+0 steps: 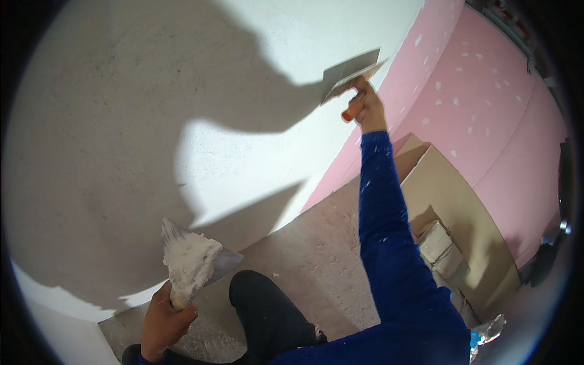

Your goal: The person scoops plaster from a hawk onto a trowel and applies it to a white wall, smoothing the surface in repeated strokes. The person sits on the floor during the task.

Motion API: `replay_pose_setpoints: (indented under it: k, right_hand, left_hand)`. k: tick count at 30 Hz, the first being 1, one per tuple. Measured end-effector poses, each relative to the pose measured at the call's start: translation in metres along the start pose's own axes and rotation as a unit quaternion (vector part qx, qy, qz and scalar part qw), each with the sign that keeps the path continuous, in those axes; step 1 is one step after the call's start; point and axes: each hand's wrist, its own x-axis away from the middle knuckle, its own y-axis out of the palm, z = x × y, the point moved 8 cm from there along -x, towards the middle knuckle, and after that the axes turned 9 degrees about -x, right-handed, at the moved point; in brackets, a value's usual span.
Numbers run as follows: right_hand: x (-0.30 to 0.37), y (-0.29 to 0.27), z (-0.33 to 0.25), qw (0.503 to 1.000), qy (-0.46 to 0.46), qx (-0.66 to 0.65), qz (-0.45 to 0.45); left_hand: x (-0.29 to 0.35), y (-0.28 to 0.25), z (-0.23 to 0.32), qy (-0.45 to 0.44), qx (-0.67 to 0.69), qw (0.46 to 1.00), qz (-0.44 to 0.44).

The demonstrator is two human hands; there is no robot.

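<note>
My right hand, at the end of a stretched-out arm in a blue sleeve, is closed around a plastering trowel with an orange handle. Its flat rectangular blade is at the white-coated wall, close to where the coating borders bare pink board; whether it presses on the surface I cannot tell. Low on the left, my left hand grips a wide putty knife by its handle. A thick heap of off-white plaster covers most of that blade, which tilts upward near the wall's foot.
Pink wallboard with scattered white filler spots curves off to the right. Against it leans a tan board, with a wrapped pale package before it. The dusty concrete floor runs along the wall. My dark-trousered knee is bent between my arms.
</note>
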Motion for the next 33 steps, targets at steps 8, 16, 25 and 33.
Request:
replay_pose_setpoints:
  k: [8, 16, 25, 33]
  right_hand:
    - [0.067, 0.157, -0.174, 0.708, -0.417, 0.546, -0.16]
    - [0.069, 0.058, -0.075, 0.984, -0.073, -0.088, -0.14]
    - [0.18, -0.18, 0.291, 0.972, 0.182, -0.028, 0.146]
    - [0.205, -0.142, 0.361, 0.948, 0.213, -0.118, 0.207]
  left_hand:
    - [-0.005, 0.004, -0.01, 0.031, -0.031, 0.999, -0.007]
    - [0.001, 0.004, -0.008, -0.01, -0.031, 0.999, 0.01]
    - [0.001, 0.002, -0.015, -0.049, -0.068, 0.994, 0.076]
    - [-0.004, 0.0, -0.034, -0.073, -0.074, 0.993, 0.061]
